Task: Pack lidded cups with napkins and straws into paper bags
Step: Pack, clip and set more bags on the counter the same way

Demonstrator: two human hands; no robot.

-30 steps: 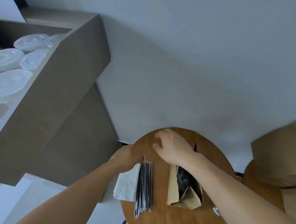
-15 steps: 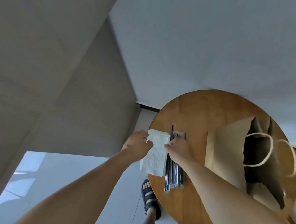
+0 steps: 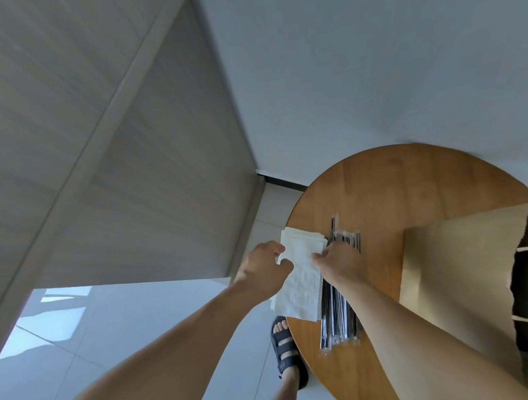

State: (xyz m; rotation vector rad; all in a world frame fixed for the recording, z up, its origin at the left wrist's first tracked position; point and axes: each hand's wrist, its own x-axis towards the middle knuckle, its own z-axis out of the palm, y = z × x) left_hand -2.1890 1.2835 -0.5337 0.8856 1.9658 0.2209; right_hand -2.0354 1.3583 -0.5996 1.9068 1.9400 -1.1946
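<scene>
Napkins [image 3: 299, 280] stacked at worktop [image 3: 400, 193] left edge, just beside wrapped straws [image 3: 338, 315]. Left hand [image 3: 261, 274] pinches stack's left side, right hand [image 3: 340, 265] pinches its right side. Paper bag [image 3: 455, 262] open further right.

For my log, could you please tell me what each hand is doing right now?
Left hand: holds the napkins.
Right hand: pinches the same napkins.

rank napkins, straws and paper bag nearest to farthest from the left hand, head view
1. napkins, gripped by the left hand, left edge of the table
2. straws, just right of the napkins
3. paper bag, on the table's right side
</scene>
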